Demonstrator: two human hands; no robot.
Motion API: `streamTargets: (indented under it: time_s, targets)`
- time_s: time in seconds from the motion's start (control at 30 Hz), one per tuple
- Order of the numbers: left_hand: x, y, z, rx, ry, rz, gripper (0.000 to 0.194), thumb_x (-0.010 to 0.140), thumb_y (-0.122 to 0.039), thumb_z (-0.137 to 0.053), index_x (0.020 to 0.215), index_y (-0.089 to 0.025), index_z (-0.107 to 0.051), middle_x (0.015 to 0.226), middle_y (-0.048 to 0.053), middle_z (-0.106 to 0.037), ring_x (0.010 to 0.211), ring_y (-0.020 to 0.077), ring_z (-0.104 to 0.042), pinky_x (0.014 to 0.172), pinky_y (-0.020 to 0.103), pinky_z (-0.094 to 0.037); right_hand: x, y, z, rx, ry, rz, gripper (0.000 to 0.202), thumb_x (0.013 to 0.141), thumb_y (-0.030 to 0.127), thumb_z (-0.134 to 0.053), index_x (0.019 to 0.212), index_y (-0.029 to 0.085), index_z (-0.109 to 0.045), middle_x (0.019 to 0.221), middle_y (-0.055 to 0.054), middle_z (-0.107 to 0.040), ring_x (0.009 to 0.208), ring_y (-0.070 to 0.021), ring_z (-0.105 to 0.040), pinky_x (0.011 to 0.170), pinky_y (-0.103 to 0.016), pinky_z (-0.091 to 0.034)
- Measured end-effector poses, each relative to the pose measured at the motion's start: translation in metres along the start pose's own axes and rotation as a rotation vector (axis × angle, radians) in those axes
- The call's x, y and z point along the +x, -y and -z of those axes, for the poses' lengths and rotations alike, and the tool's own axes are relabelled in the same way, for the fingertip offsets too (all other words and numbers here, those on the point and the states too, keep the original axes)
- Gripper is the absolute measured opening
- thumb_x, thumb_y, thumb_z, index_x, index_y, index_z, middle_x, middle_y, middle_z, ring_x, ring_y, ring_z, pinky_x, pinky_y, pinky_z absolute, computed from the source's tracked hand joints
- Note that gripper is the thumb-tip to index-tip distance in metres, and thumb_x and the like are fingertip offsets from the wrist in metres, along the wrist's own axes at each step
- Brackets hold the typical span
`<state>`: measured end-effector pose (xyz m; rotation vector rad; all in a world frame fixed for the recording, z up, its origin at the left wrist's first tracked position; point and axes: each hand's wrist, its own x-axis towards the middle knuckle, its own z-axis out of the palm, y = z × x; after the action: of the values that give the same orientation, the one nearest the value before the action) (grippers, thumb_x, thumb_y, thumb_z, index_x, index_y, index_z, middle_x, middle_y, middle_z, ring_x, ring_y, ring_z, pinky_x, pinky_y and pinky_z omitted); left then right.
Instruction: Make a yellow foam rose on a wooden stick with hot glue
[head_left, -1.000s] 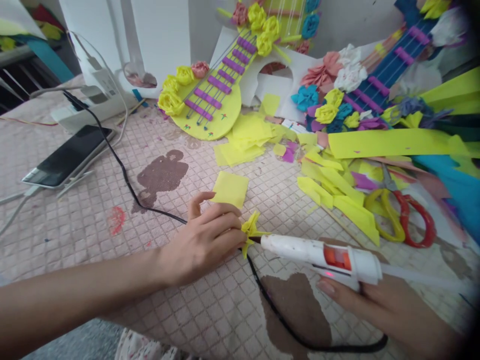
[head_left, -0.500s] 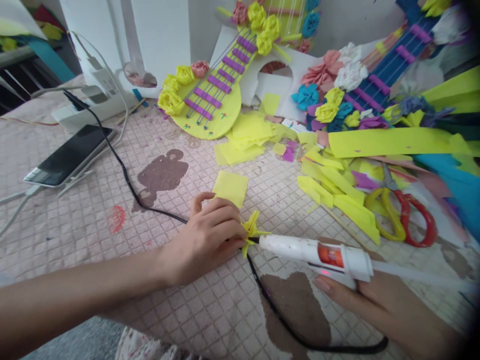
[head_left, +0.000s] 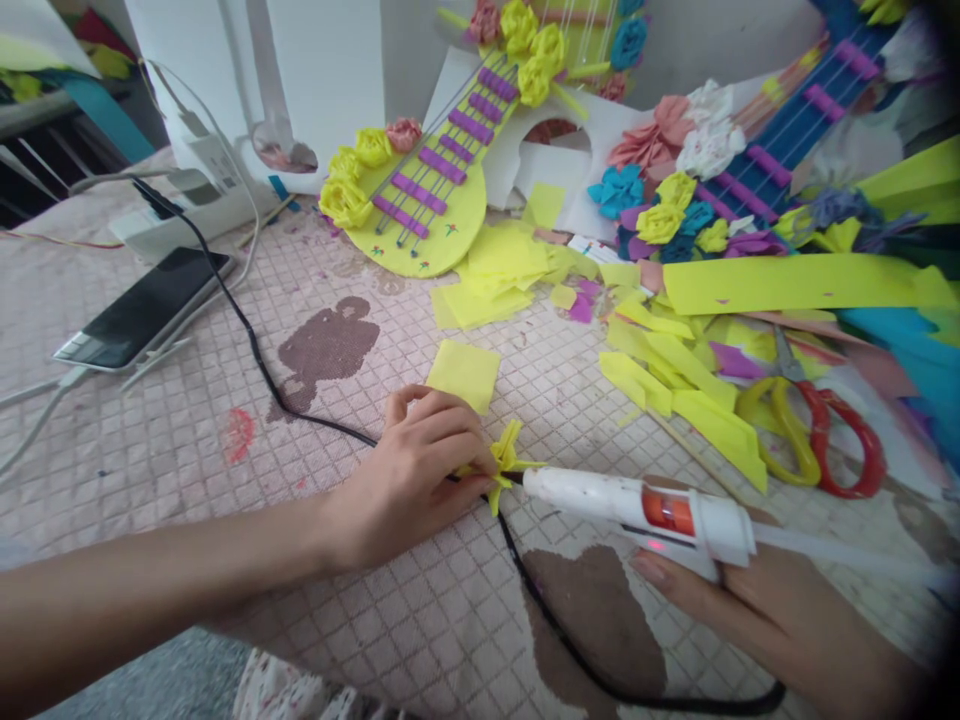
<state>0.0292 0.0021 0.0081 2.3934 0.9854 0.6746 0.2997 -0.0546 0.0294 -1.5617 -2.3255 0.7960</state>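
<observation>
Yellow paper flower (head_left: 507, 458) — partly hidden behind the left hand's (head_left: 431, 470) fingertips.

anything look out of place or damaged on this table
Nothing looks clearly damaged. The black cord looks awkwardly placed, running under the left hand, near the tip of the glue gun; yellow paper scraps lie jumbled beside the scissors.

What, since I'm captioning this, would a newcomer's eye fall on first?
Probably the yellow guitar at the back, crossed by purple bars, and the blue guitar to its right. Next, nearer the front, the white glue gun in the right hand, its tip at the folded yellow paper in the left hand.
</observation>
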Motion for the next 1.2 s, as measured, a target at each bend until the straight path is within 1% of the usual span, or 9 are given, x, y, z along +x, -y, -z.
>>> streamTargets:
  time_s: [0.1, 0.3, 0.4, 0.5, 0.63, 0.77, 0.93, 1.03, 1.2]
  targets:
    - [-0.001, 0.0, 0.0, 0.0, 0.002, 0.007, 0.006, 0.086, -0.022, -0.058, 0.082, -0.022, -0.062, 0.086, -0.002, -0.064, 0.097, 0.0168, -0.052, 0.095, 0.036, -0.03, 0.001, 0.001, 0.001, 0.005, 0.03, 0.015, 0.014, 0.084, 0.038, -0.049, 0.083, 0.029, -0.06, 0.079, 0.002, -0.066, 0.067, -0.0183, -0.064, 0.056, -0.025, -0.053]
    - [0.0, 0.0, -0.001, -0.027, 0.008, 0.024, 0.006, 0.085, -0.021, -0.059, 0.08, -0.021, -0.063, 0.085, -0.001, -0.064, 0.096, 0.0171, -0.051, 0.093, 0.036, -0.031, 0.0, 0.001, 0.002, -0.056, -0.025, 0.033, 0.015, 0.085, 0.039, -0.047, 0.08, 0.028, -0.056, 0.076, 0.002, -0.065, 0.068, -0.019, -0.063, 0.059, -0.026, -0.054]
    - [0.0, -0.001, 0.0, -0.033, 0.005, 0.039, 0.006, 0.084, -0.02, -0.059, 0.08, -0.021, -0.063, 0.085, 0.0, -0.063, 0.095, 0.0173, -0.051, 0.091, 0.036, -0.032, 0.0, 0.0, 0.002, -0.045, -0.033, 0.049, 0.013, 0.084, 0.039, -0.048, 0.081, 0.029, -0.056, 0.073, 0.003, -0.065, 0.065, -0.0192, -0.063, 0.057, -0.026, -0.054]
    - [0.0, 0.0, 0.0, -0.048, -0.005, 0.068, 0.005, 0.083, -0.018, -0.06, 0.079, -0.021, -0.062, 0.093, 0.001, -0.061, 0.096, 0.0179, -0.05, 0.088, 0.036, -0.034, 0.0, -0.001, 0.003, -0.02, -0.049, 0.045, 0.013, 0.084, 0.04, -0.049, 0.082, 0.029, -0.056, 0.071, 0.004, -0.066, 0.062, -0.0189, -0.063, 0.054, -0.026, -0.054]
    - [0.001, 0.001, -0.001, -0.071, 0.002, 0.071, 0.004, 0.082, -0.017, -0.06, 0.079, -0.02, -0.061, 0.101, 0.002, -0.06, 0.099, 0.018, -0.051, 0.089, 0.036, -0.035, -0.002, -0.004, 0.003, -0.013, -0.042, 0.025, 0.013, 0.084, 0.038, -0.05, 0.086, 0.029, -0.058, 0.073, 0.003, -0.068, 0.064, -0.0187, -0.065, 0.054, -0.025, -0.054]
    - [0.002, 0.001, -0.002, -0.09, 0.014, 0.091, 0.004, 0.08, -0.016, -0.06, 0.081, -0.019, -0.058, 0.096, 0.002, -0.062, 0.096, 0.0179, -0.052, 0.087, 0.036, -0.036, -0.005, -0.01, -0.001, -0.024, -0.079, 0.024, 0.016, 0.084, 0.04, -0.05, 0.087, 0.029, -0.061, 0.073, 0.004, -0.069, 0.064, -0.0186, -0.066, 0.056, -0.025, -0.056]
    - [0.002, 0.0, -0.003, -0.096, 0.005, 0.151, 0.013, 0.078, -0.016, -0.06, 0.089, -0.019, -0.054, 0.091, 0.001, -0.061, 0.093, 0.0184, -0.052, 0.085, 0.037, -0.036, -0.007, -0.014, -0.003, -0.053, -0.099, 0.008, 0.02, 0.084, 0.042, -0.05, 0.081, 0.027, -0.063, 0.07, 0.004, -0.068, 0.06, -0.0178, -0.065, 0.056, -0.026, -0.056]
    - [0.002, 0.0, -0.005, -0.085, 0.006, 0.163, 0.015, 0.077, -0.015, -0.059, 0.089, -0.019, -0.053, 0.089, 0.001, -0.061, 0.092, 0.018, -0.052, 0.086, 0.038, -0.035, -0.007, -0.015, -0.003, -0.058, -0.088, 0.003, 0.02, 0.084, 0.041, -0.049, 0.086, 0.028, -0.064, 0.073, 0.004, -0.069, 0.065, -0.0179, -0.066, 0.057, -0.026, -0.056]
    - [0.002, 0.0, -0.007, -0.072, -0.01, 0.165, 0.016, 0.078, -0.016, -0.058, 0.093, -0.02, -0.052, 0.088, 0.0, -0.06, 0.091, 0.0176, -0.052, 0.086, 0.038, -0.035, -0.006, -0.018, -0.003, -0.069, -0.122, 0.031, 0.022, 0.083, 0.042, -0.051, 0.094, 0.029, -0.065, 0.079, 0.002, -0.071, 0.069, -0.0196, -0.067, 0.06, -0.027, -0.057]
